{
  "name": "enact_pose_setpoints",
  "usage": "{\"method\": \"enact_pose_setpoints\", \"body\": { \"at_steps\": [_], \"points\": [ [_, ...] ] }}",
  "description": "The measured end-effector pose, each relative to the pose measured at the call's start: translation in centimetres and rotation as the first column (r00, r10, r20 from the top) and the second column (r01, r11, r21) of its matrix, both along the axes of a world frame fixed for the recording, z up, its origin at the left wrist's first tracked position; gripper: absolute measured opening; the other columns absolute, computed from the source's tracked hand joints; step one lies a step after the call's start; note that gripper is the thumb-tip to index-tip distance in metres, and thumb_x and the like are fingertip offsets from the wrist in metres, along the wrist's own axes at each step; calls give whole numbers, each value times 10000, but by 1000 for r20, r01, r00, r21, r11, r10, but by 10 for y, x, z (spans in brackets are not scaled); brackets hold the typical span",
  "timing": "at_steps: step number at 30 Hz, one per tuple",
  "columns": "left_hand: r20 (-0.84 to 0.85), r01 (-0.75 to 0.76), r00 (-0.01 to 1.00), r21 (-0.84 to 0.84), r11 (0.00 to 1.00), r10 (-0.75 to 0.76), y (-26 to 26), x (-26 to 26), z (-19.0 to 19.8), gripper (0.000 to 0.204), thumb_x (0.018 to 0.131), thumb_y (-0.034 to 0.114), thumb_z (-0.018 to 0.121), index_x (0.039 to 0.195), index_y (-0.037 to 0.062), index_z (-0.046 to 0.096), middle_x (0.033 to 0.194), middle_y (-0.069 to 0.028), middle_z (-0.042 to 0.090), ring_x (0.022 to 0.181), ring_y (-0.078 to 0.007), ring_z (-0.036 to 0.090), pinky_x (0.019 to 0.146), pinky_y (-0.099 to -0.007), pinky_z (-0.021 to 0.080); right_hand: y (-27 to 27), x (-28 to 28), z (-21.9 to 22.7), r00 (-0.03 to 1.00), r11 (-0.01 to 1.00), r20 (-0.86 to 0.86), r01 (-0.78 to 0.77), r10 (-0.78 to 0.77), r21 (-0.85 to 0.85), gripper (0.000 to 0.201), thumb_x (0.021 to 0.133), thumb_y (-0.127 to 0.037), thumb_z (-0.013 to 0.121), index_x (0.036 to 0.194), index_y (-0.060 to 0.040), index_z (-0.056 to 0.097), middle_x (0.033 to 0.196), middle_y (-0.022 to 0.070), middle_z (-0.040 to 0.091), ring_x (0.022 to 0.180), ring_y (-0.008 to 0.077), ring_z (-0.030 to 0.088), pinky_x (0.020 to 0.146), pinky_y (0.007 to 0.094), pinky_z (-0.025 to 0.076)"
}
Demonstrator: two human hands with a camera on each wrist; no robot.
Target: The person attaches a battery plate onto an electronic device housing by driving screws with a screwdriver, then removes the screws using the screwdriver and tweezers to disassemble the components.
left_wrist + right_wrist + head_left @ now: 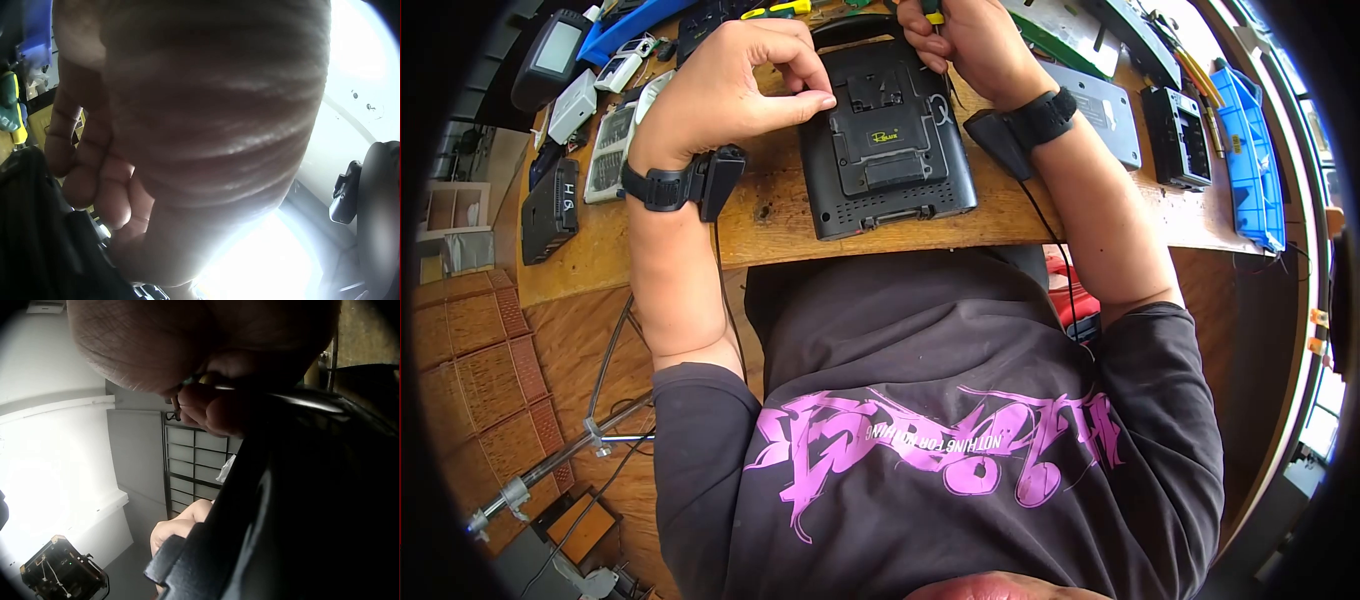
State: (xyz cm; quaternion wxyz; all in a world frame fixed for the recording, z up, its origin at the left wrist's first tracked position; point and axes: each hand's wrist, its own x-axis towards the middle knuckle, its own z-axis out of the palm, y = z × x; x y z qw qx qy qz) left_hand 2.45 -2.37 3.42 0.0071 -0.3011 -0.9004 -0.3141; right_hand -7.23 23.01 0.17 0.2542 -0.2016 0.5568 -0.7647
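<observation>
A black device with a plate and vents on its back lies on the wooden table in the head view. My left hand is at its left edge, fingers loosely bent, thumb and index tips close together over the casing. Whether a small item sits between them cannot be told. In the left wrist view, the left hand shows its bent fingers beside the dark casing. My right hand grips a tool with a green and yellow handle at the device's top right; its tip is hidden. The right hand appears dark in the right wrist view.
Blue tray and black box stand on the right. Grey panel lies beside the right forearm. On the left are a black case, a white box and a tray of bits. Yellow-handled pliers lie behind the device.
</observation>
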Motion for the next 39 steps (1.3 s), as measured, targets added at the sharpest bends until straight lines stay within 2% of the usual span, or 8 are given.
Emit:
{"method": "enact_pose_setpoints", "body": {
  "at_steps": [1,11,20,25,39],
  "points": [
    [4,-25,1000,6,1000,25,1,1,0,54,860,7,835,894,8,794,873,-22,654,801,-130,626,778,-293,493,0,1,0,1000,1000,1,3,-3,-2,468,1177,-511,468,1063,-81,613,730,-25,487,552,83,409,498,245,357],
    [29,-16,999,35,999,15,1,1,0,62,850,-4,836,889,5,788,860,-20,644,800,-120,626,767,-287,495,0,6,4,999,1000,41,17,-16,-26,454,1176,-508,477,1057,-92,613,739,-31,479,557,76,401,503,239,345],
    [35,55,998,40,998,-56,3,0,3,87,863,0,820,934,7,770,895,-22,681,811,-124,621,791,-285,501,1,5,3,999,1000,35,17,-16,-26,475,1173,-514,482,1078,-69,618,741,-30,481,553,79,407,499,245,356],
    [101,-9,995,48,999,5,6,2,2,67,880,11,806,924,-2,757,900,-26,682,826,-121,622,805,-288,507,1,2,0,1000,1000,25,2,-1,-22,480,1174,-520,475,1083,-70,616,741,-27,484,549,83,410,491,250,356],
    [114,-90,990,50,995,84,9,2,-4,67,857,-1,793,862,9,726,855,-4,645,777,-103,571,743,-268,483,1,1,-1,1000,1000,2,-15,15,-25,483,1179,-518,458,1091,-68,610,741,-24,480,546,87,404,491,256,350]
  ]
}}
